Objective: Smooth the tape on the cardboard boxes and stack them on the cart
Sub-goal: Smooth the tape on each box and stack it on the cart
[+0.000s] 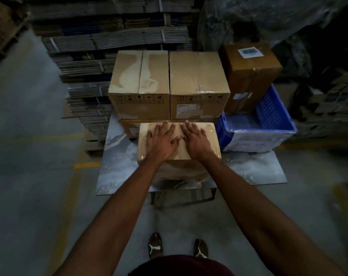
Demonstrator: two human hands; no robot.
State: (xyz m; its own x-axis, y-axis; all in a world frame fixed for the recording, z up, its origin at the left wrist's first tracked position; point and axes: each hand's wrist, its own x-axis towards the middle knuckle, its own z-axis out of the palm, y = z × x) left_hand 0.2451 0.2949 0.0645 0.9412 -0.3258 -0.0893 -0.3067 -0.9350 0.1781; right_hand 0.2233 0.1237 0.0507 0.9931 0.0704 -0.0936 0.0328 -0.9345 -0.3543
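Observation:
A small taped cardboard box sits on the front part of the cart's flat deck. My left hand and my right hand both lie flat on its top, side by side, fingers straight and spread, pressing on the taped lid. Behind it stand two larger taped boxes, one on the left and one on the right, stacked on a lower box whose front edge shows under them.
A blue plastic crate sits on the cart's right side, with a darker brown labelled box behind it. Bundles of flattened cardboard are piled behind and to the left. Grey concrete floor with yellow lines surrounds the cart.

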